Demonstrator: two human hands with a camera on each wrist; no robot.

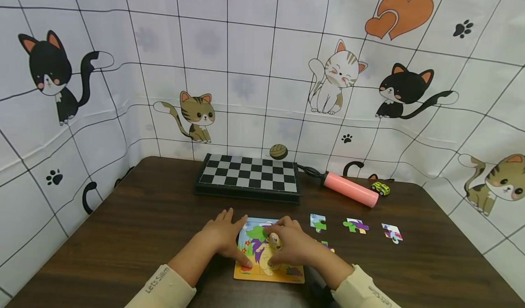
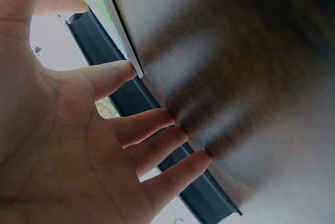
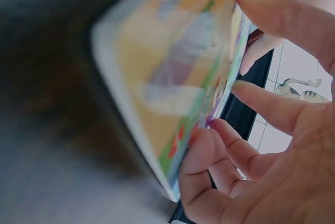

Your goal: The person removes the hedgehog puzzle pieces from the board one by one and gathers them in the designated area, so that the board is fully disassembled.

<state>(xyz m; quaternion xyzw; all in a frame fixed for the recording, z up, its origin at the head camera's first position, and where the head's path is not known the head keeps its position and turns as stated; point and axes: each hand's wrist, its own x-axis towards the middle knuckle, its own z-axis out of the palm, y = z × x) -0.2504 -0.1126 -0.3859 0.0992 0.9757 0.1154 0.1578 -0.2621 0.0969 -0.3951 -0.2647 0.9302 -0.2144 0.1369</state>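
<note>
A colourful jigsaw puzzle (image 1: 268, 276) with a cartoon animal lies in its flat tray on the table, in the middle of the head view. My left hand (image 1: 221, 235) is spread at the puzzle's left side, its thumb over the lower left corner. In the left wrist view, the index fingertip is right at the tray's edge and the other fingertips rest on the table. Over the right half, my right hand (image 1: 295, 246) presses thumb and fingertips on the picture, covering part of it. A loose puzzle piece (image 1: 325, 243) shows partly behind that hand.
More loose pieces lie to the right: a blue-green one (image 1: 318, 223), a green-purple one (image 1: 356, 226) and a pale one (image 1: 392, 233). Behind the puzzle stand a checkered board box (image 1: 250, 173), a pink hand pump (image 1: 350, 188) and a green toy car (image 1: 380, 188).
</note>
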